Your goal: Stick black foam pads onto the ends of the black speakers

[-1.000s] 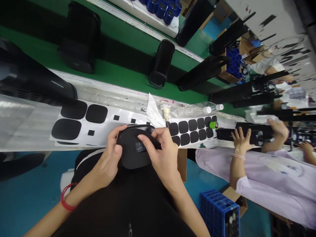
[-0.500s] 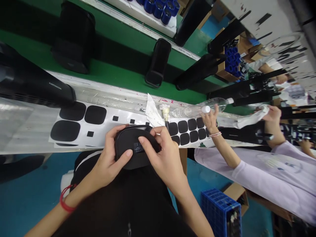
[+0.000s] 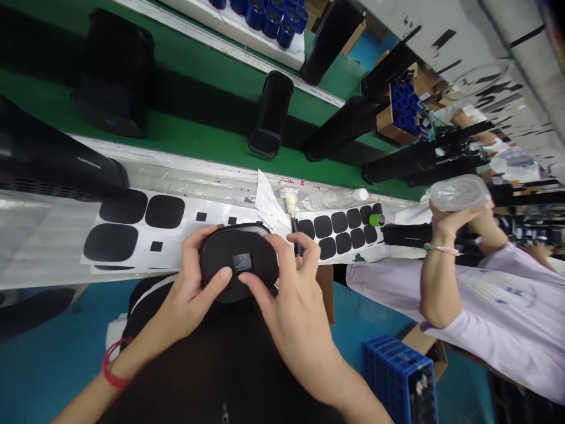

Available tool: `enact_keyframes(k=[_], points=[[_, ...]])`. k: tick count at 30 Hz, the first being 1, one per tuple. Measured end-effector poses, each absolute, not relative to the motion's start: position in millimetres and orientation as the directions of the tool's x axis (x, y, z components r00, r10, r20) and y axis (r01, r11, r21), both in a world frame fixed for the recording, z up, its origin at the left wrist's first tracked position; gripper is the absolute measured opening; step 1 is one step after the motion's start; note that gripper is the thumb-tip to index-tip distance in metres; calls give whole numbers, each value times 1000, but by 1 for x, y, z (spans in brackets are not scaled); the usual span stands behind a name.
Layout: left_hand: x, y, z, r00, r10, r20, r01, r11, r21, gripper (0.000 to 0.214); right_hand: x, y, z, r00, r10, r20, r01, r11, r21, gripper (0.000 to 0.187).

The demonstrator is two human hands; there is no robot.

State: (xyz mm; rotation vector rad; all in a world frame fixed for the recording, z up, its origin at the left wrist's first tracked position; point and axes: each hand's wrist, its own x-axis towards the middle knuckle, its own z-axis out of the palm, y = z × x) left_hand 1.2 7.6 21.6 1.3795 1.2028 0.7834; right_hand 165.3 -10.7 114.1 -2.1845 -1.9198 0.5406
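Note:
A black rounded device is held above my lap, its flat face turned up toward me. A black pad lies on that face, and a small printed label shows through a square window in it. My left hand grips the left side, thumb on the pad beside the window. My right hand is closed round the right edge, its thumb pressing just below the label. Sheets of black rounded stickers lie behind my hands on the bench.
A brush, white paper and a plastic bottle lie along the bench. Black cylindrical units stand on the green conveyor. At right, a co-worker's hand holds another bottle. A blue crate stands on the floor.
The pad now lies flatter over the device, its label window more fully in sight. My right thumb has moved left and down. The co-worker has lifted a bottle off the bench.

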Motion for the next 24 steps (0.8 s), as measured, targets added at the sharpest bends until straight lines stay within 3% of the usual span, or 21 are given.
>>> enact_keyframes(k=[2, 4, 8, 11, 15, 20, 24], points=[[0, 7, 19, 248, 953, -174, 227, 117, 967, 54, 176, -10, 115, 163, 980, -112, 930, -190, -316, 65], [-2, 7, 18, 243, 954, -176, 218, 123, 968, 54, 188, -7, 114, 192, 976, -100, 912, -215, -351, 81], [-2, 13, 23, 264, 945, -195, 156, 158, 975, 53, 197, 5, 97, 103, 944, -314, 677, -298, -673, 92], [2, 20, 32, 281, 920, -273, 127, 247, 961, 52, 185, 18, 79, 60, 920, -387, 405, -376, -833, 74], [14, 30, 41, 155, 911, -383, 30, 383, 923, 36, 174, 24, 69, 73, 900, -429, 232, -434, -870, 41], [23, 37, 45, 112, 862, -495, -41, 502, 864, 35, 184, 20, 70, 29, 895, -446, 108, -446, -889, 36], [24, 40, 49, 130, 824, -551, -52, 561, 826, 40, 184, 22, 67, 92, 895, -436, 84, -443, -893, 38]])
